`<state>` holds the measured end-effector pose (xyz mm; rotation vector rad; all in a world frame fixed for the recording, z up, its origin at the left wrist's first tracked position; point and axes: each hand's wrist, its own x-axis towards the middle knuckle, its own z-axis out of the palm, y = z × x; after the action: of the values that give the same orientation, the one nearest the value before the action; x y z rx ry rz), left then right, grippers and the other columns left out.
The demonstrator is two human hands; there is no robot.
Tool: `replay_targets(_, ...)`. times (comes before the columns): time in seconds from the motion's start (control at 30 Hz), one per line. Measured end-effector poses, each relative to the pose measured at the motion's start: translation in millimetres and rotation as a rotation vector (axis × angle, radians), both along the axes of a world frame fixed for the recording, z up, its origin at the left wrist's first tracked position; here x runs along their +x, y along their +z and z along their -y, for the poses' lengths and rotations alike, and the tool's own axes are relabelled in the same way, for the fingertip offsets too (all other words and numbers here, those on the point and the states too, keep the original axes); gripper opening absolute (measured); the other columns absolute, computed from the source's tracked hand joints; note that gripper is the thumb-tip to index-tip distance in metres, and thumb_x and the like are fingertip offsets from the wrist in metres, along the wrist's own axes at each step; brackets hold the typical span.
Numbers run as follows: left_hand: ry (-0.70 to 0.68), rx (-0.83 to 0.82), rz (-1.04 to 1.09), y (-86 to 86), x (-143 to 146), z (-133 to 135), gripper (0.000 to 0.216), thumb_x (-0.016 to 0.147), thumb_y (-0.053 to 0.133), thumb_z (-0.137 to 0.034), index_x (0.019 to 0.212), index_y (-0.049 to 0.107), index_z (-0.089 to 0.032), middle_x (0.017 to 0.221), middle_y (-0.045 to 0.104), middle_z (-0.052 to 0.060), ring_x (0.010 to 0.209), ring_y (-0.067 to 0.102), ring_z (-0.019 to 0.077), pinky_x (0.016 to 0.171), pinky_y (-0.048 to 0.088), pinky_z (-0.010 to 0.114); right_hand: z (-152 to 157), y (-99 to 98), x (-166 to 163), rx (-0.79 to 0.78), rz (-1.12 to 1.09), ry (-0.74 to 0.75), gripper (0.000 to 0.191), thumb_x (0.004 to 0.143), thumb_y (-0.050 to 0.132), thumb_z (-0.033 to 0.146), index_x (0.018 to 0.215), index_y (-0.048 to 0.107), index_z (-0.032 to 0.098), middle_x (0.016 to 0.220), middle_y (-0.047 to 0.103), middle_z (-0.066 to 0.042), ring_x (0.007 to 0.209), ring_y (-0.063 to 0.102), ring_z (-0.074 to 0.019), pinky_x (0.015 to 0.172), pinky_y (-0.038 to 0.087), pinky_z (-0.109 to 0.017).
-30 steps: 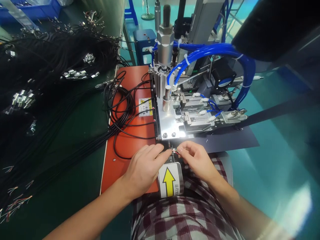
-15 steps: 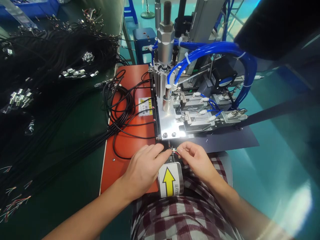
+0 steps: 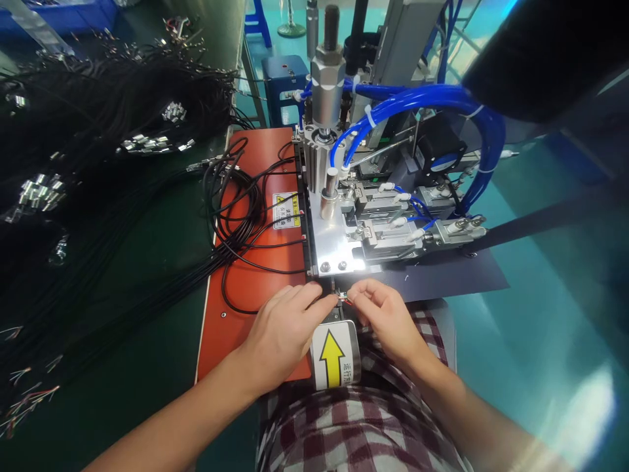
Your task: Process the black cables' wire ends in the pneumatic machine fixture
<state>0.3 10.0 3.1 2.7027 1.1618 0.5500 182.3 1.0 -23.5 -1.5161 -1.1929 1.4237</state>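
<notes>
A small whitish connector piece (image 3: 343,296) sits between my fingertips, at the front end of the machine's dark rail. My left hand (image 3: 287,324) is closed beside it, its thumb reaching the piece's left side. A black cable (image 3: 238,308) runs under the left fingers, and its end is hidden there. On the right side, my right hand (image 3: 386,318) pinches thin coloured wires (image 3: 349,301), a red one among them, close to the connector. Just below the hands is a white label with a yellow arrow (image 3: 333,357).
Ahead stands a metal press machine (image 3: 334,239) with blue air hoses (image 3: 432,95). Several black cables (image 3: 230,242) lie coiled on the orange-red board (image 3: 246,354). Bundled cables with metal plugs (image 3: 42,190) cover the dark table on the left. A blue stool (image 3: 285,72) stands behind.
Both hands stay almost in place. The coloured wires at my right fingertips have shifted very slightly.
</notes>
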Motion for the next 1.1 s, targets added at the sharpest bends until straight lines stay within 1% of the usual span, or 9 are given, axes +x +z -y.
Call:
replay_targets(0.1, 0.004, 0.014, -0.029, -0.1, 0.7, 0.8, 0.030, 0.093, 0.037, -0.014, 0.103, 0.066, -0.013, 0.083, 0.064, 0.008, 0.067, 0.057, 0.0205, 0.059, 0.045, 0.031, 0.3, -1.0, 0.8, 0.149, 0.107, 0.003, 0.016, 0.083, 0.056, 0.029, 0.072, 0.055, 0.019, 0.065, 0.050, 0.002, 0.056, 0.044, -0.0122, 0.051, 0.036, -0.024)
replay_targets(0.13, 0.006, 0.020, -0.040, -0.1, 1.0, 1.1, 0.030, 0.093, 0.037, -0.014, 0.103, 0.065, -0.013, 0.083, 0.064, 0.008, 0.067, 0.057, 0.0206, 0.059, 0.045, 0.031, 0.1, -1.0, 1.1, 0.166, 0.112, -0.002, 0.015, 0.084, 0.055, 0.028, 0.071, 0.055, 0.019, 0.066, 0.051, 0.002, 0.056, 0.045, -0.0123, 0.051, 0.036, -0.024)
replay_targets(0.17, 0.005, 0.030, -0.048, 0.0, 1.2, 1.3, 0.030, 0.093, 0.037, -0.014, 0.102, 0.065, -0.013, 0.083, 0.064, 0.008, 0.067, 0.057, 0.0207, 0.059, 0.045, 0.031, -0.4, -0.9, 1.4, 0.145, 0.092, -0.003, 0.016, 0.084, 0.055, 0.029, 0.071, 0.054, 0.019, 0.064, 0.051, 0.002, 0.055, 0.045, -0.0120, 0.050, 0.036, -0.024)
replay_targets(0.27, -0.001, 0.065, -0.061, 0.6, 1.4, 1.7, 0.031, 0.094, 0.035, -0.014, 0.101, 0.065, -0.013, 0.084, 0.064, 0.008, 0.067, 0.056, 0.0208, 0.059, 0.043, 0.031, -2.4, 0.9, 2.4, -0.038, -0.047, 0.034, 0.021, 0.084, 0.056, 0.034, 0.070, 0.052, 0.019, 0.053, 0.046, 0.006, 0.045, 0.041, -0.0100, 0.044, 0.031, -0.023)
replay_targets(0.33, -0.006, 0.078, -0.068, 0.6, 0.9, 1.6, 0.030, 0.094, 0.035, -0.015, 0.102, 0.065, -0.013, 0.084, 0.064, 0.008, 0.066, 0.055, 0.0207, 0.058, 0.042, 0.031, -3.8, 2.5, 3.3, -0.100, -0.089, 0.062, 0.023, 0.084, 0.057, 0.037, 0.070, 0.051, 0.019, 0.049, 0.044, 0.007, 0.043, 0.041, -0.0095, 0.044, 0.031, -0.022)
replay_targets(0.5, -0.019, 0.060, -0.073, -1.3, -0.5, 1.5, 0.028, 0.094, 0.038, -0.015, 0.105, 0.064, -0.012, 0.085, 0.064, 0.008, 0.066, 0.054, 0.0210, 0.058, 0.042, 0.032, -5.7, 3.5, 5.5, -0.083, -0.089, 0.078, 0.025, 0.083, 0.058, 0.040, 0.072, 0.051, 0.019, 0.051, 0.049, 0.006, 0.045, 0.046, -0.0100, 0.046, 0.034, -0.023)
replay_targets(0.9, -0.008, -0.001, -0.012, 3.0, 0.4, 0.6, 0.029, 0.091, 0.038, -0.012, 0.102, 0.066, -0.012, 0.083, 0.064, 0.008, 0.069, 0.058, 0.0206, 0.060, 0.046, 0.031, -7.9, 4.7, 6.0, -0.102, -0.113, 0.075, 0.027, 0.081, 0.060, 0.042, 0.071, 0.052, 0.019, 0.052, 0.049, 0.006, 0.045, 0.046, -0.0096, 0.047, 0.035, -0.023)
replay_targets(1.03, 0.000, 0.001, 0.002, 2.1, 0.4, -0.3, 0.029, 0.090, 0.040, -0.010, 0.101, 0.066, -0.012, 0.082, 0.064, 0.008, 0.069, 0.059, 0.0206, 0.060, 0.046, 0.031, -6.6, 4.3, 4.5, -0.138, -0.186, 0.090, 0.029, 0.083, 0.058, 0.043, 0.069, 0.050, 0.019, 0.048, 0.049, 0.006, 0.045, 0.044, -0.0099, 0.047, 0.034, -0.024)
replay_targets(1.1, 0.003, -0.002, 0.003, 1.2, 0.1, -0.7, 0.028, 0.090, 0.040, -0.011, 0.101, 0.066, -0.012, 0.082, 0.064, 0.008, 0.069, 0.059, 0.0207, 0.060, 0.047, 0.032, -4.0, 3.3, 3.0, -0.138, -0.179, 0.075, 0.029, 0.084, 0.057, 0.044, 0.070, 0.050, 0.020, 0.048, 0.048, 0.007, 0.045, 0.044, -0.0104, 0.047, 0.033, -0.024)
